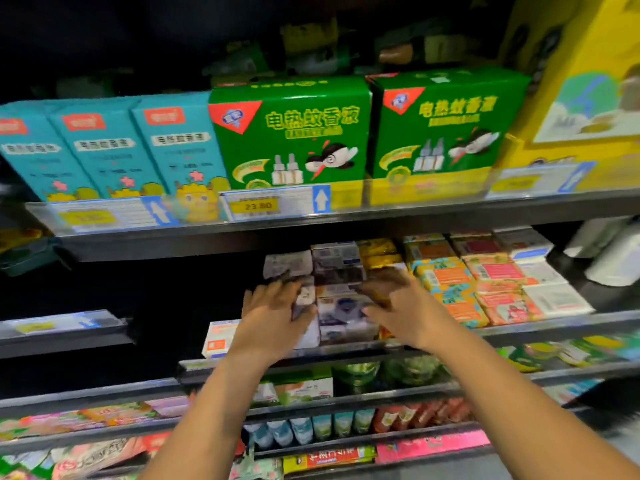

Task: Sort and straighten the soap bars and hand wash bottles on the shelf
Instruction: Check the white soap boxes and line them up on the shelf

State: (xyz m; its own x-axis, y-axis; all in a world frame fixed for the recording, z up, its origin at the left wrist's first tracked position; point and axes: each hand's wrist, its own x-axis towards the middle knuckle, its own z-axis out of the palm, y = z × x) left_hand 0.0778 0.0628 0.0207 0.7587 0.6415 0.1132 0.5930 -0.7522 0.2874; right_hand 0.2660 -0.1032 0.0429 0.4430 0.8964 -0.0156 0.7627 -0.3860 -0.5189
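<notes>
Head view, heavy motion blur: print on the grey boxes (341,299) is unreadable, your fingertips are smeared, and the shelf space left of them is black. Your left hand (273,317) lies with fingers straight and spread against the left side of the grey boxes, thumb at the front. Your right hand (405,306) presses the right side, fingers stretched flat, nothing pinched as far as the blur shows. Your hands cover part of that stack. The boxes sit stacked on the middle shelf (571,325), near its front lip. Gold packs (377,251) are behind your right hand, then rows of orange bars (446,278), pink bars (495,271) and white bars (554,301), flat wrapped blocks side by side. White bottles (616,258) at far right are cut off by the edge. A white carton (218,337) sits left of your left wrist. Above, glossy green boxes (291,133) and teal boxes (104,147) stand upright.
</notes>
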